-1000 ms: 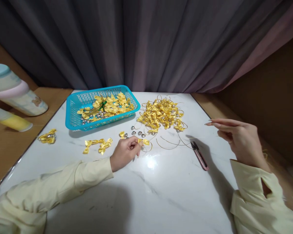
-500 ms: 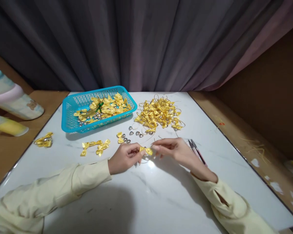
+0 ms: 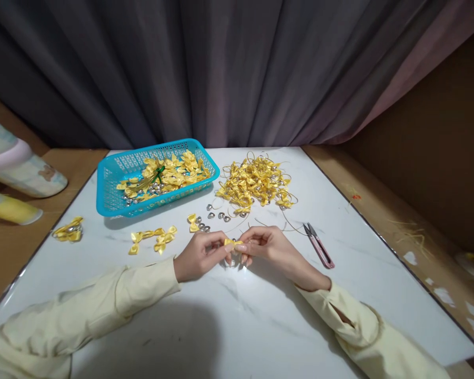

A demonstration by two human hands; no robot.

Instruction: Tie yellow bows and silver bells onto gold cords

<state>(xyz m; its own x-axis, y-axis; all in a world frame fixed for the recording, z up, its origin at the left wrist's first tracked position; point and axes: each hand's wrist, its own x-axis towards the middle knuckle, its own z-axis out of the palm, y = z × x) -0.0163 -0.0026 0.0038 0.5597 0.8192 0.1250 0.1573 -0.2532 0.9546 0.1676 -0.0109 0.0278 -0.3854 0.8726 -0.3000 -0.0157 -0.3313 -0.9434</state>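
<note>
White table [image 3: 253, 321]: left hand [image 3: 197, 256], right hand [image 3: 275, 250] angled inward, each grip pinched on yellow bow [image 3: 230, 242].

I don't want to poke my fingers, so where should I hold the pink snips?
Probably by the pink handles, coming from above and the person's right. The snips lie flat on the table with their handles toward the person; the dark blades narrow to points facing away.

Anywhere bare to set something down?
Bare tabletop: the near side, between left sleeve and right sleeve; also between the pink snips and the right table edge. Crowded: the far half, with silver pieces, blue basket and bow pile.
</note>
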